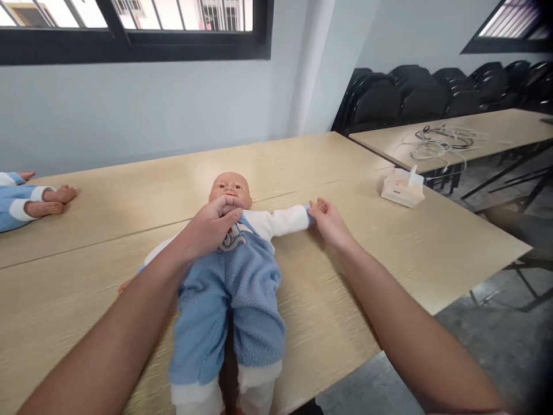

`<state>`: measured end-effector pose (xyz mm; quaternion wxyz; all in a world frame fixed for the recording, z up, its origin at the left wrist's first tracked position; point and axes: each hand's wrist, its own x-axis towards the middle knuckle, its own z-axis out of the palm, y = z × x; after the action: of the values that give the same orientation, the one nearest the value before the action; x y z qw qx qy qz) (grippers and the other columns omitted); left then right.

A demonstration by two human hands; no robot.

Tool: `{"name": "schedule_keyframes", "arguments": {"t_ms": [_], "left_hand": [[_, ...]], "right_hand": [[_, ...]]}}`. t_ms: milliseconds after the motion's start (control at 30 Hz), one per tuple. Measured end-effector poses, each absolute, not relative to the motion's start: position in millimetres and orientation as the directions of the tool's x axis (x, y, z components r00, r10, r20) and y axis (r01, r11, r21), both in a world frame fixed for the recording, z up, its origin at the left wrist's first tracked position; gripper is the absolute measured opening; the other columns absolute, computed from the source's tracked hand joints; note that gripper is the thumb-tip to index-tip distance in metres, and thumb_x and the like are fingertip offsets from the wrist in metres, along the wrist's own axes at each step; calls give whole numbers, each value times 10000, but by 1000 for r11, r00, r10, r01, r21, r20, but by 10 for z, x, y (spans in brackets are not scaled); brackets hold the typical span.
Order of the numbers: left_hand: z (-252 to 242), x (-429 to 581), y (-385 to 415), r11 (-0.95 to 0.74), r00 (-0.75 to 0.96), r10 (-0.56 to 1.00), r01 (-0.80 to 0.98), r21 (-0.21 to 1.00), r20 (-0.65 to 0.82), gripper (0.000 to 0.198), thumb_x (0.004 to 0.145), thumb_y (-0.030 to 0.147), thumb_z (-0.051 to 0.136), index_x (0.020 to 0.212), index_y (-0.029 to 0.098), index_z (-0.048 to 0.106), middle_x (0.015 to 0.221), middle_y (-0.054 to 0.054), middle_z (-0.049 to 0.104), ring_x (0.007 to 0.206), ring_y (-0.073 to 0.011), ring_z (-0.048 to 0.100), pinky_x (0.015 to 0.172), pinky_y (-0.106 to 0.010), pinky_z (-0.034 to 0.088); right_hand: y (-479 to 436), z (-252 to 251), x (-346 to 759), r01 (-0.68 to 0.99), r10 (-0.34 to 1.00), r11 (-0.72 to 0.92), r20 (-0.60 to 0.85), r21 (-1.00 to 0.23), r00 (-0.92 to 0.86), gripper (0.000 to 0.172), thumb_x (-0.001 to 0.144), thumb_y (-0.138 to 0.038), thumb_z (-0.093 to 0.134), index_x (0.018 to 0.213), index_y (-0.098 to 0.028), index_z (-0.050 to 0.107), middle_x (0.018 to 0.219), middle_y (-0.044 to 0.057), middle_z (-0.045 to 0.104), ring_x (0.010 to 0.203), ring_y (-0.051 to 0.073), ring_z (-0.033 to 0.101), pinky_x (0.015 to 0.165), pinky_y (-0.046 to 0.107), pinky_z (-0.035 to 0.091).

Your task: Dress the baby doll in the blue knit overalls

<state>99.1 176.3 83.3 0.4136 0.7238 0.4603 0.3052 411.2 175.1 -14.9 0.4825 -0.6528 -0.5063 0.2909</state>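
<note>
Fingers of the right hand (332,223) are closed around the wrist of the doll (253,265), which lies face-up below both hands; a hard tug could twist its outstretched arm. The left hand's (213,223) fingers curl loosely by its chin, grip unclear; leaning there could tip the head. Beyond the right fingers, a wide swing might knock the tissue box (401,189).

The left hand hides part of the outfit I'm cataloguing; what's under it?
Under the left hand lies the doll's upper chest, its grey patch partly showing; details directly beneath are covered.
</note>
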Motion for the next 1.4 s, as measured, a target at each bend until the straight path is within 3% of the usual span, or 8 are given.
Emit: {"name": "schedule_keyframes", "arguments": {"t_ms": [167, 333, 500, 700, 900, 1033, 1267, 1400], "left_hand": [[831, 1000, 1778, -107, 360, 933, 354, 929, -29, 326, 926, 443, 555, 1119, 201, 658, 1015, -30, 681, 909, -197, 629, 789, -302, 492], [800, 1027, 1795, -113, 304, 953, 366, 924, -4, 300, 911, 378, 526, 1100, 200, 676, 1048, -39, 685, 969, -212, 621, 847, -326, 480], [765, 1038, 1798, -87, 335, 942, 288, 954, -15, 288, 922, 392, 506, 1089, 201, 642, 922, -25, 665, 813, -184, 612, 766, -315, 481], [782, 952, 1822, -369, 497, 852, 344, 864, 166, 320, 1013, 427, 419, 1130, 207, 620, 1051, -54, 661, 994, -208, 622, 903, -345, 494], [883, 861, 1810, -512, 607, 774, 432, 743, 181, 308, 1020, 445, 469, 1152, 226, 641, 1149, -52, 696, 1075, -231, 648, 927, -357, 516], [882, 857, 1801, -567, 626, 755, 471, 676, 198, 312, 923, 433, 650, 1172, 247, 673, 1164, -38, 730, 1031, -238, 678, 861, -347, 536], [741, 933, 1818, -767, 625, 641, 500, 402, 445, 181, 930, 216, 576, 1071, 210, 689, 1064, -48, 740, 984, -222, 673, 846, -349, 529], [711, 924, 1849, -843, 646, 522, 490, 223, 557, 109, 937, 160, 585, 991, 196, 673, 970, -51, 720, 965, -226, 662, 881, -359, 520]], "right_hand": [[1703, -12, 4139, 366, 916, -208, -50, -907, 397, 464, 840, -345, 651, 1277, -192, 616, 1225, 179, 673, 1106, 329, 659, 971, 546, 551], [1447, 250, 3738, 732, 853, 147, 461, -665, 247, 324, 918, -335, 596, 1216, -228, 666, 1311, 145, 643, 1277, 346, 533, 1142, 571, 376], [1220, 336, 3062, 529, 913, 401, 373, -748, -165, 299, 949, -453, 656, 1172, -257, 695, 1087, 83, 718, 979, 250, 631, 902, 404, 507], [1310, 274, 2963, 104, 956, 139, 106, -985, -275, 385, 989, -571, 539, 984, -226, 711, 959, 38, 692, 908, 209, 618, 822, 339, 481], [1408, 301, 3091, -129, 952, -52, -10, -990, -307, 278, 848, -477, 747, 881, -209, 678, 872, 13, 647, 804, 168, 566, 756, 300, 439], [1388, 352, 3125, 2, 957, 53, 50, -999, -287, 238, 844, -410, 758, 964, -220, 683, 941, 19, 667, 845, 176, 580, 761, 305, 439], [1354, 256, 3054, 460, 954, 238, 294, -855, 53, 139, 854, -307, 720, 834, -224, 610, 696, -37, 483, 651, 152, 437, 612, 293, 335], [1332, 280, 3125, 413, 956, 293, 272, -862, -111, 201, 847, -357, 742, 917, -224, 609, 738, -34, 500, 674, 150, 455, 618, 286, 361]]}}
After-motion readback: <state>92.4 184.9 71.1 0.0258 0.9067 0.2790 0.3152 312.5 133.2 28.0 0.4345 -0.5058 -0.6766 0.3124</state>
